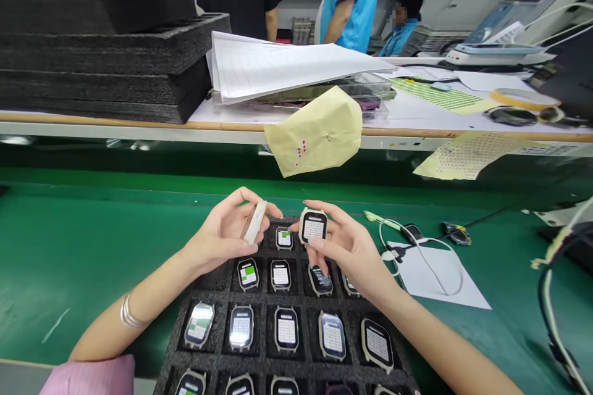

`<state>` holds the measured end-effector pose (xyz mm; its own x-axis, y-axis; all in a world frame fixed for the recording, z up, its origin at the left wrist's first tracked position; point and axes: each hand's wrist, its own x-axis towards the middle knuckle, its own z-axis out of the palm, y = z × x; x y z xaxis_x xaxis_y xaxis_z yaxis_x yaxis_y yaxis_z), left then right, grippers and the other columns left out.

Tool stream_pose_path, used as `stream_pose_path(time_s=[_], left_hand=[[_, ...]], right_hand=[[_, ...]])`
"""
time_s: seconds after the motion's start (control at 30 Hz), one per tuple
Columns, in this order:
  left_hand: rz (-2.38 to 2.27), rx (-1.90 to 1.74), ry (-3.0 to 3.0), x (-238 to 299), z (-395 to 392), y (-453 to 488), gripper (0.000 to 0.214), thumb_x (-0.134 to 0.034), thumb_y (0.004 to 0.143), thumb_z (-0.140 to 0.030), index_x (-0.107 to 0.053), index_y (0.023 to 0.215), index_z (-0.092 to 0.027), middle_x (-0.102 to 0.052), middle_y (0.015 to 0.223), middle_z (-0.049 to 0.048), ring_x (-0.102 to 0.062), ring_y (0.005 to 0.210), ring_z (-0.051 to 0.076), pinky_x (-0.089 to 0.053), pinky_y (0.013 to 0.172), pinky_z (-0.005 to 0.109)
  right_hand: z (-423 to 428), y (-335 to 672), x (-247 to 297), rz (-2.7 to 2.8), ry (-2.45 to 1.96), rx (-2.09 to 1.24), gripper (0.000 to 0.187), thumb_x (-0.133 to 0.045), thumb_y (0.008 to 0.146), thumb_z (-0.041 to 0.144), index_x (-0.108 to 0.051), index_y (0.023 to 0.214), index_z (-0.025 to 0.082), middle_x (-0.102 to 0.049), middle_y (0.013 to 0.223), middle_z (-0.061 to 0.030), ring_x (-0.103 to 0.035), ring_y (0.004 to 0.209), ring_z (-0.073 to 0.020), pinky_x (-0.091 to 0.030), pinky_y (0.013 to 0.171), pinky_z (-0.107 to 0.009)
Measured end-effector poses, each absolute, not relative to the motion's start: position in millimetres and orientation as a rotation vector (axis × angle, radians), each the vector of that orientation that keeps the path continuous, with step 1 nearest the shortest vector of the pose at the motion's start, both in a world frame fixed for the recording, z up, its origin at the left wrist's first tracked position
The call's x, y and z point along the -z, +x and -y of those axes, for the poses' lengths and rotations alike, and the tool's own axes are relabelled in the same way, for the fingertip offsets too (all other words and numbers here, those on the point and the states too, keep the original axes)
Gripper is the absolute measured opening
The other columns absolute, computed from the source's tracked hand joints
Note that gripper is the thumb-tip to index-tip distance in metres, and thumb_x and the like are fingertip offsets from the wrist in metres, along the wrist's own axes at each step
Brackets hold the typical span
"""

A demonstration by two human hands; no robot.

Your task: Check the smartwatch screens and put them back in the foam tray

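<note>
My left hand [226, 234] pinches a smartwatch body [255, 222] seen edge-on, its pale casing turned sideways. My right hand [345, 247] holds a second smartwatch body [314, 226] with its lit screen facing me. Both hands hover over the far end of a black foam tray [217, 278]. The tray's pockets hold several more watch bodies with lit screens, such as one [286, 328] in the middle row.
The tray lies on a green mat [92, 241]. To the right are a white paper sheet [440, 278] with a looped white cable [417, 247]. A raised bench carries stacked black foam trays [106, 43], papers [278, 65] and a hanging yellow envelope [317, 133]. People stand behind.
</note>
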<state>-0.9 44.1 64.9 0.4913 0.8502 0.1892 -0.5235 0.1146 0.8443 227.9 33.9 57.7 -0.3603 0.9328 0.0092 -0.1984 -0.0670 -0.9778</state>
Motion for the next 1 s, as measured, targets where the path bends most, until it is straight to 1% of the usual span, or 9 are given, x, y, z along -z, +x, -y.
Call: stream_pose_path(time_s=[0.07,0.2,0.33,0.4,0.47,0.53,0.6,0.77,1.0], left_hand=[[-0.443,-1.004,0.917,-64.7,-42.5,2.6,0.045,-0.076,0.062,-0.006,-0.057,0.101,-0.019,-0.066,0.104,0.0083,-0.050,0.072,0.010,-0.041,0.064,0.021],[-0.560,-0.952,0.802,-58.5,-36.4,3.0,0.045,-0.066,0.059,-0.001,-0.058,0.099,-0.019,-0.067,0.096,0.0068,-0.051,0.073,0.012,-0.038,0.064,0.023],[-0.682,-0.922,0.788,-55.2,-30.3,3.8,0.056,-0.062,0.057,0.002,-0.059,0.109,-0.018,-0.065,0.090,0.0028,-0.051,0.072,0.011,-0.038,0.064,0.022],[-0.683,-0.945,0.806,-55.6,-28.2,4.7,0.063,-0.061,0.056,0.002,-0.059,0.116,-0.016,-0.063,0.090,0.0029,-0.053,0.074,0.012,-0.041,0.068,0.022],[-0.591,-0.991,0.813,-57.1,-26.8,5.3,0.067,-0.061,0.056,-0.003,-0.057,0.122,-0.015,-0.063,0.095,0.0055,-0.058,0.084,0.017,-0.046,0.079,0.028],[-0.477,-0.999,0.806,-59.5,-26.0,5.5,0.070,-0.060,0.058,-0.008,-0.054,0.127,-0.017,-0.063,0.101,0.0078,-0.063,0.095,0.026,-0.049,0.085,0.038],[-0.448,-0.975,0.799,-62.2,-25.2,6.0,0.065,-0.059,0.065,-0.010,-0.052,0.129,-0.020,-0.062,0.106,0.0081,-0.065,0.098,0.031,-0.052,0.083,0.044],[-0.553,-0.989,0.839,-65.5,-23.1,10.3,0.037,-0.052,0.087,-0.013,-0.052,0.123,-0.022,-0.062,0.107,0.0080,-0.068,0.084,0.022,-0.057,0.069,0.035],[-0.569,-1.052,0.998,-59.6,-25.2,11.1,0.018,-0.052,0.096,-0.025,-0.053,0.113,-0.021,-0.062,0.098,0.0063,-0.066,0.074,0.016,-0.055,0.059,0.026]], right_hand=[[-32.7,230.2,-55.8,1.253,-0.867,-1.607,0.045,-0.066,0.085,0.024,-0.050,0.127,0.019,-0.070,0.100,-0.0103,-0.063,0.055,-0.0132,-0.047,0.040,-0.021],[-33.3,230.2,-53.7,1.237,-0.895,-1.570,0.032,-0.060,0.091,0.031,-0.054,0.120,0.018,-0.070,0.089,-0.0077,-0.064,0.052,-0.0143,-0.046,0.039,-0.021],[-34.0,226.6,-49.9,1.265,-0.946,-1.514,0.023,-0.061,0.092,0.033,-0.057,0.109,0.018,-0.070,0.081,-0.0049,-0.060,0.043,-0.0106,-0.042,0.035,-0.017],[-32.9,225.5,-48.3,1.280,-0.958,-1.501,0.020,-0.063,0.092,0.032,-0.057,0.105,0.018,-0.070,0.079,-0.0035,-0.059,0.041,-0.0091,-0.040,0.034,-0.016],[-31.4,225.6,-47.9,1.286,-0.942,-1.504,0.020,-0.061,0.093,0.034,-0.057,0.105,0.019,-0.070,0.079,-0.0034,-0.060,0.042,-0.0096,-0.041,0.034,-0.016],[-30.0,226.7,-49.0,1.284,-0.904,-1.526,0.022,-0.058,0.095,0.037,-0.058,0.108,0.019,-0.071,0.082,-0.0045,-0.062,0.046,-0.0113,-0.043,0.036,-0.017],[-29.2,228.2,-51.2,1.281,-0.870,-1.551,0.024,-0.055,0.096,0.039,-0.058,0.110,0.020,-0.071,0.086,-0.0057,-0.064,0.049,-0.0125,-0.046,0.037,-0.019],[-27.9,230.0,-57.1,1.286,-0.863,-1.562,0.023,-0.057,0.096,0.037,-0.058,0.113,0.020,-0.072,0.091,-0.0066,-0.064,0.052,-0.0126,-0.049,0.041,-0.020],[-25.5,229.6,-60.4,1.297,-0.875,-1.533,0.022,-0.056,0.097,0.036,-0.060,0.113,0.021,-0.072,0.088,-0.0059,-0.063,0.051,-0.0127,-0.048,0.041,-0.020]])
